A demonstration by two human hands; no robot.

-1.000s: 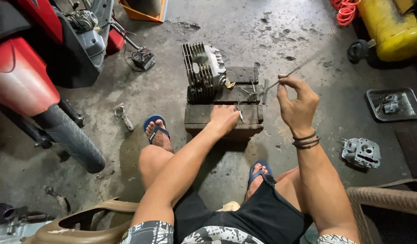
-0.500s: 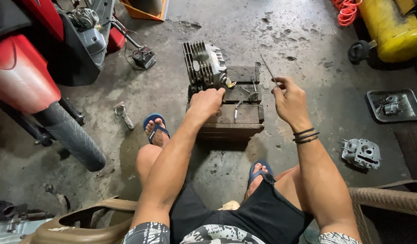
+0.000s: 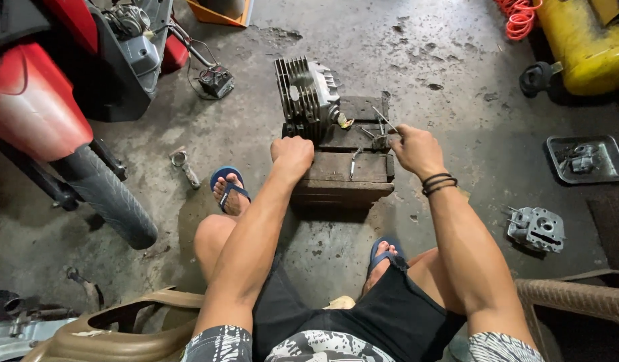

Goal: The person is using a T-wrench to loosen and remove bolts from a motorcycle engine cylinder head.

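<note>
Metal rod lowered by right hand, left hand nearer cylinder

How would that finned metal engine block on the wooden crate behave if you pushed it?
The finned engine cylinder looks like solid cast metal, so probably heavy and stiff. It sits partly on the wooden crate near its far left corner, so a hard shove might tip it off. The left hand rests beside it.

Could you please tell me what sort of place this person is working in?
Most likely a motorcycle repair workshop: a red motorcycle stands on the stained concrete floor, a finned engine cylinder sits on a wooden block, and another engine part lies nearby.
</note>
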